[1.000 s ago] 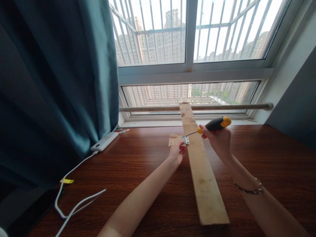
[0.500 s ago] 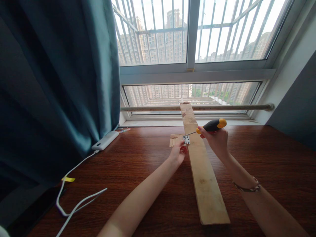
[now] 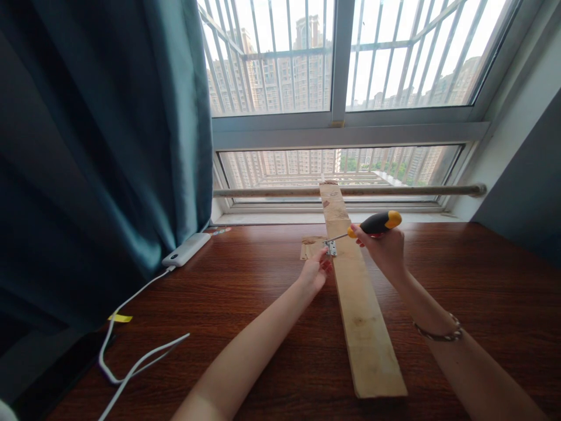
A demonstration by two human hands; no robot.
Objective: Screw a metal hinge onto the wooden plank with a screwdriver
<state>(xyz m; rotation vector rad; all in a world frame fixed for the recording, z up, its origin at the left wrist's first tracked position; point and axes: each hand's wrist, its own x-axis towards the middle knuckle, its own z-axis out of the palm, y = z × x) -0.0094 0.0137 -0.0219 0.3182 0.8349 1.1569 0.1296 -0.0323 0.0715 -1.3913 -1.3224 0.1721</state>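
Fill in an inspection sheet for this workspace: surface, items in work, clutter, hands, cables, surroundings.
Surface: reddish-brown wood-grain tabletop.
Items in work: long board, small wood piece at its left, metal hinge, screwdriver.
Clutter: white device, yellow strip.
Hands: left hand has fingers at the hinge; right hand grips the screwdriver, tip at the hinge.
Cables: white cable looping at left, apparently plugged into the white device.
Surroundings: blue curtain, window with bars outside, horizontal rail.

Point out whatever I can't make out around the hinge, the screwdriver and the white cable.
All in the head view:
Screwdriver: the tip, at the hinge, is too small to tell exactly what it touches.
Hinge: partly covered by the left grip.
Screwdriver handle: lower side partly covered by the right grip.
White cable: cut off by the bottom edge.
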